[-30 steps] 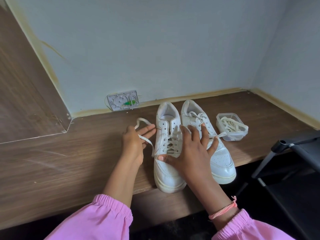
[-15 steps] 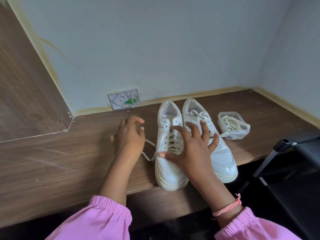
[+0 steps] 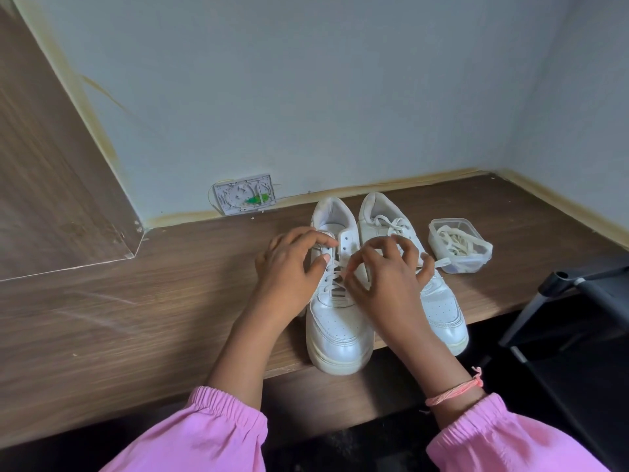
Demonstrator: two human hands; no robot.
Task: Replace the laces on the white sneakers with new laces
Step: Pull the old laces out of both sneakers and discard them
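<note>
Both hands work at the left sneaker (image 3: 335, 321) on the table (image 3: 136, 318), left hand (image 3: 289, 270) and right hand (image 3: 384, 277) each with grip pinching its lace (image 3: 335, 275).

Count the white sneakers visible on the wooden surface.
2: left sneaker beneath both hands, toe overhanging the edge; right sneaker beside it, next to the plastic container.
</note>
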